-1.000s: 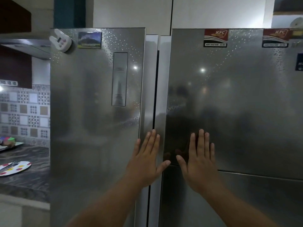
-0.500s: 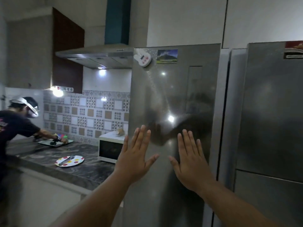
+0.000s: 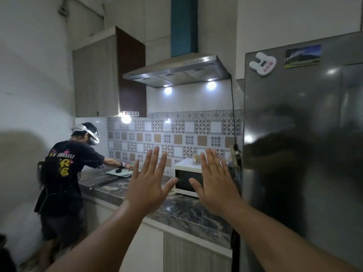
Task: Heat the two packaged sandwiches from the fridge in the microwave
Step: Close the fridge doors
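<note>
Head view: we've swung left off the fridge point(image 3: 302, 154) doors. Left hand point(image 3: 146, 185) & right hand point(image 3: 215, 183) both spread flat, grasping nothing. Microwave point(image 3: 186, 179) on tabletop point(image 3: 188, 211); sandwiches unseen, prob. inside fridge, so nothing fetched yet.

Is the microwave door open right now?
No, the white microwave on the counter shows its dark door shut flat, behind the two raised hands.

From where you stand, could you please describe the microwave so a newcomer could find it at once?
Find the tall steel fridge on the right and the dark marble counter that runs left from it. The microwave sits on that counter beside the fridge, against the patterned tiles. It is the only white box with a dark door.
</note>
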